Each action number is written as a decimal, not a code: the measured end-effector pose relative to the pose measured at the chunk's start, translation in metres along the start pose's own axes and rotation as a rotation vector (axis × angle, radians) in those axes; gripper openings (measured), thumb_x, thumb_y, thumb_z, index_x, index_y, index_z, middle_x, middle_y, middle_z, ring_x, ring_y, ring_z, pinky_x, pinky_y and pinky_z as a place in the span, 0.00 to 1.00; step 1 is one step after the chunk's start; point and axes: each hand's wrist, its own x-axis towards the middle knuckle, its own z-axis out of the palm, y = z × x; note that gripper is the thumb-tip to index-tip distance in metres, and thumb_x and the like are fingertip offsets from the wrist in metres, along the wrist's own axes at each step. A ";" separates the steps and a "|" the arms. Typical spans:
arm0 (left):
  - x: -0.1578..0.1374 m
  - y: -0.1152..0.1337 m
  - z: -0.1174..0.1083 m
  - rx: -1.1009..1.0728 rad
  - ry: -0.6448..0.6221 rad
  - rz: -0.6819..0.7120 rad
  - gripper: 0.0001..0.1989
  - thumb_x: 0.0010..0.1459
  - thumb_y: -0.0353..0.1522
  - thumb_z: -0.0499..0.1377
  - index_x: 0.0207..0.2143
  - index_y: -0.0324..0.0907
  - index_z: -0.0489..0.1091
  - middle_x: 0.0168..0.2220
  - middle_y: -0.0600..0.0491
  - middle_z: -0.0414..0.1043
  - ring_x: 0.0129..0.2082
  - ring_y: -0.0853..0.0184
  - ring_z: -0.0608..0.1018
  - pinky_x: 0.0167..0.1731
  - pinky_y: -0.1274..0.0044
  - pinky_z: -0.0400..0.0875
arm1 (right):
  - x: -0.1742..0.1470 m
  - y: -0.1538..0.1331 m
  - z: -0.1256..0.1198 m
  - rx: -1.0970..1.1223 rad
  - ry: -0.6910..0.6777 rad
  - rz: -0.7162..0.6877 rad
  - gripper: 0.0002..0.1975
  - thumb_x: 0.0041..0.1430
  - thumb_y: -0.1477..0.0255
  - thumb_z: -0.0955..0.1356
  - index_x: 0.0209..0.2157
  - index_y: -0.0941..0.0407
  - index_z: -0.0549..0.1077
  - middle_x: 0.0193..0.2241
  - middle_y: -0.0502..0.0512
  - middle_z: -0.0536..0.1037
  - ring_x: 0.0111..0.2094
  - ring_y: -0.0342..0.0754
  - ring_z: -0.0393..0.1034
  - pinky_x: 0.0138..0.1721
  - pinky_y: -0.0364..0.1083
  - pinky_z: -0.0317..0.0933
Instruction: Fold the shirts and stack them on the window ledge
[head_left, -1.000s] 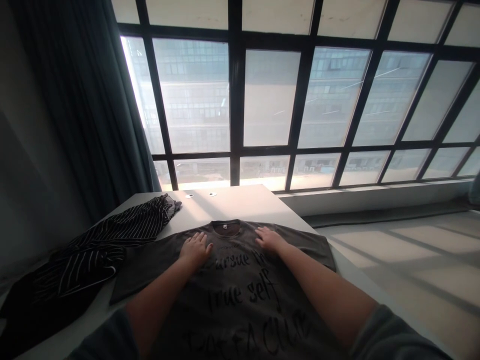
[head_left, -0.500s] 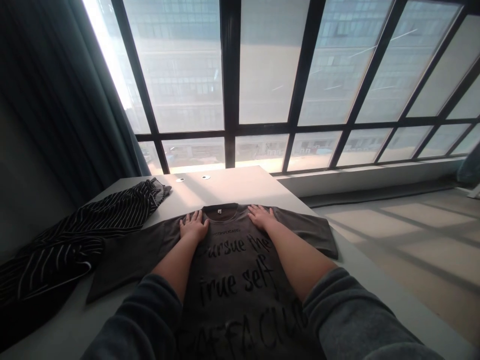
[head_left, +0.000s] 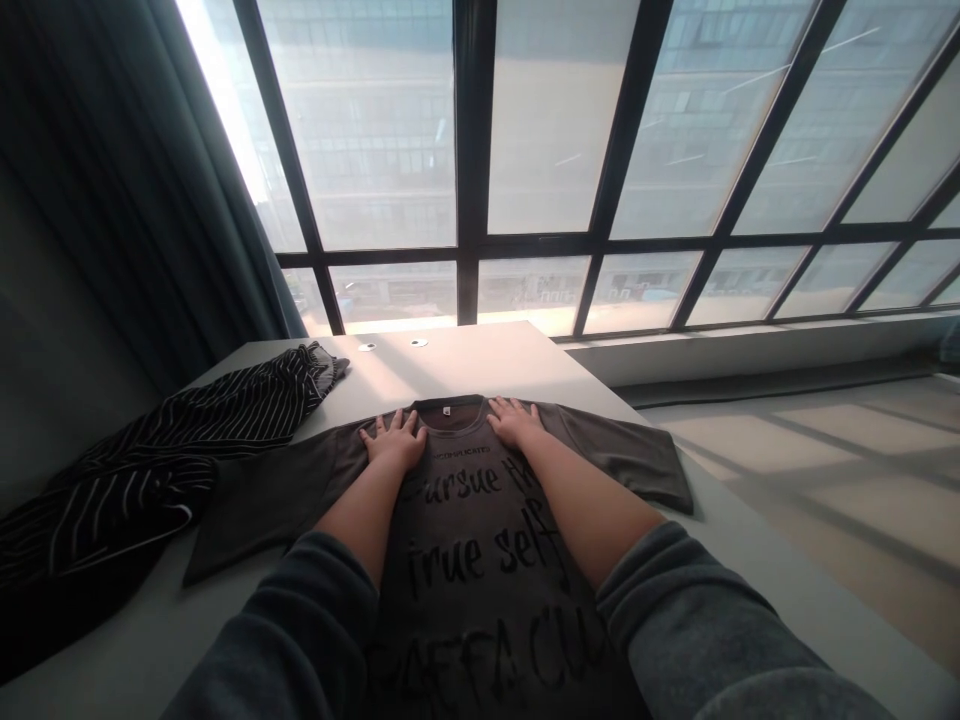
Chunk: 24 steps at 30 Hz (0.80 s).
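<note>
A dark grey T-shirt (head_left: 480, 540) with black lettering lies spread face up, its collar toward the window and its sleeves out to both sides. My left hand (head_left: 394, 440) rests flat on it just left of the neckline, fingers spread. On the other side of the neckline, my right hand (head_left: 515, 422) presses flat on the shoulder area, its fingers stretched out. Neither hand grips the cloth. My forearms cover parts of the print, and the shirt's lower end runs out of the picture.
The shirt lies on a white table (head_left: 480, 360) with two small round fittings near its far edge. A black-and-white striped garment (head_left: 240, 410) lies heaped at the left. A dark curtain (head_left: 150, 180) hangs behind it, beside large windows (head_left: 555, 130). Sunlit floor (head_left: 825, 470) is at the right.
My right hand has slid slightly inward, closer to the collar. My left hand stays flat by the neckline with its fingers a little more spread. The camera view has shifted slightly.
</note>
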 end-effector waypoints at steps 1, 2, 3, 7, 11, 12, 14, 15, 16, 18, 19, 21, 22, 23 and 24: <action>0.000 0.000 0.001 -0.005 0.006 -0.002 0.36 0.67 0.56 0.40 0.74 0.61 0.51 0.78 0.59 0.41 0.76 0.40 0.44 0.67 0.37 0.38 | 0.001 0.001 0.000 -0.002 0.004 0.005 0.33 0.75 0.55 0.51 0.77 0.47 0.44 0.77 0.49 0.37 0.77 0.59 0.31 0.71 0.73 0.26; 0.000 -0.001 0.002 -0.009 0.014 -0.009 0.36 0.67 0.55 0.40 0.74 0.60 0.51 0.78 0.59 0.41 0.76 0.41 0.44 0.68 0.38 0.38 | 0.002 0.001 0.000 -0.003 0.010 0.010 0.34 0.75 0.55 0.50 0.77 0.48 0.43 0.77 0.49 0.37 0.77 0.59 0.31 0.71 0.74 0.26; 0.000 -0.001 0.003 -0.013 0.025 -0.026 0.36 0.67 0.55 0.40 0.75 0.59 0.51 0.78 0.58 0.41 0.76 0.40 0.44 0.68 0.38 0.37 | 0.002 0.001 0.001 -0.005 0.017 0.013 0.34 0.75 0.55 0.50 0.77 0.49 0.43 0.77 0.49 0.36 0.77 0.59 0.30 0.71 0.74 0.25; 0.000 -0.002 0.005 -0.026 0.070 -0.151 0.38 0.67 0.53 0.40 0.75 0.52 0.52 0.78 0.51 0.40 0.75 0.35 0.44 0.67 0.36 0.40 | 0.001 0.000 0.005 -0.011 0.035 0.007 0.34 0.75 0.54 0.50 0.77 0.49 0.43 0.77 0.50 0.36 0.77 0.60 0.30 0.71 0.74 0.25; -0.002 -0.003 0.003 -0.038 0.090 -0.149 0.36 0.69 0.50 0.40 0.74 0.48 0.54 0.78 0.47 0.42 0.75 0.36 0.47 0.66 0.36 0.43 | 0.001 0.001 0.006 -0.009 0.056 -0.006 0.34 0.75 0.55 0.52 0.77 0.49 0.46 0.77 0.51 0.38 0.77 0.61 0.32 0.70 0.75 0.26; -0.003 -0.003 0.002 -0.041 0.093 -0.116 0.36 0.69 0.49 0.40 0.74 0.47 0.54 0.77 0.46 0.43 0.75 0.38 0.48 0.67 0.37 0.43 | 0.000 0.001 0.006 -0.004 0.066 -0.011 0.34 0.75 0.55 0.52 0.77 0.48 0.46 0.77 0.51 0.39 0.77 0.62 0.33 0.70 0.75 0.27; -0.005 -0.004 0.000 -0.040 0.100 -0.016 0.34 0.70 0.46 0.40 0.75 0.45 0.53 0.77 0.47 0.44 0.76 0.44 0.49 0.69 0.42 0.45 | -0.001 0.001 0.007 0.008 0.094 -0.027 0.33 0.75 0.55 0.53 0.76 0.48 0.49 0.77 0.52 0.42 0.76 0.63 0.35 0.70 0.75 0.28; -0.006 -0.004 -0.002 -0.036 0.104 0.041 0.34 0.71 0.45 0.41 0.75 0.45 0.52 0.77 0.49 0.44 0.76 0.48 0.50 0.71 0.45 0.45 | -0.003 0.000 0.007 0.017 0.113 -0.038 0.33 0.75 0.55 0.54 0.76 0.48 0.50 0.77 0.53 0.44 0.76 0.63 0.36 0.70 0.75 0.29; -0.007 -0.003 -0.003 -0.031 0.107 0.095 0.33 0.71 0.44 0.41 0.75 0.45 0.52 0.77 0.50 0.44 0.76 0.51 0.50 0.72 0.48 0.45 | -0.005 0.000 0.007 0.025 0.139 -0.056 0.32 0.75 0.55 0.55 0.75 0.49 0.52 0.77 0.53 0.45 0.76 0.64 0.37 0.70 0.75 0.30; -0.010 -0.001 -0.007 -0.016 0.110 0.174 0.33 0.72 0.44 0.41 0.75 0.44 0.51 0.77 0.51 0.44 0.76 0.54 0.50 0.73 0.51 0.44 | -0.011 -0.001 0.007 0.043 0.209 -0.118 0.31 0.75 0.58 0.56 0.74 0.51 0.57 0.76 0.54 0.47 0.76 0.63 0.38 0.72 0.72 0.30; -0.011 0.001 -0.009 -0.006 0.108 0.199 0.33 0.72 0.44 0.41 0.75 0.43 0.50 0.77 0.50 0.44 0.76 0.53 0.50 0.73 0.50 0.43 | -0.014 -0.001 0.007 0.050 0.245 -0.163 0.29 0.75 0.60 0.57 0.72 0.52 0.61 0.76 0.54 0.50 0.75 0.62 0.40 0.73 0.68 0.32; -0.014 0.007 -0.012 0.013 0.095 0.241 0.34 0.73 0.45 0.41 0.75 0.41 0.49 0.77 0.47 0.43 0.76 0.52 0.50 0.72 0.49 0.42 | -0.021 0.000 0.005 0.064 0.290 -0.269 0.25 0.74 0.63 0.58 0.65 0.54 0.71 0.71 0.55 0.62 0.72 0.57 0.50 0.74 0.60 0.40; -0.016 0.010 -0.013 0.023 0.080 0.266 0.34 0.73 0.46 0.42 0.75 0.42 0.50 0.77 0.46 0.43 0.76 0.51 0.50 0.72 0.49 0.42 | -0.024 0.000 0.004 0.071 0.295 -0.322 0.24 0.73 0.64 0.59 0.61 0.54 0.76 0.67 0.56 0.68 0.69 0.56 0.57 0.73 0.57 0.45; -0.019 0.014 -0.013 0.031 0.058 0.295 0.35 0.73 0.48 0.43 0.75 0.43 0.51 0.77 0.47 0.43 0.76 0.51 0.50 0.72 0.49 0.42 | -0.027 0.001 0.003 0.077 0.294 -0.370 0.22 0.72 0.65 0.60 0.57 0.54 0.79 0.63 0.57 0.74 0.65 0.55 0.62 0.71 0.54 0.51; -0.021 0.018 -0.013 0.038 0.026 0.324 0.34 0.72 0.49 0.43 0.75 0.46 0.52 0.77 0.48 0.43 0.76 0.50 0.50 0.72 0.49 0.43 | -0.029 0.001 0.002 0.083 0.290 -0.414 0.21 0.71 0.65 0.61 0.54 0.54 0.81 0.59 0.57 0.77 0.62 0.55 0.66 0.68 0.52 0.55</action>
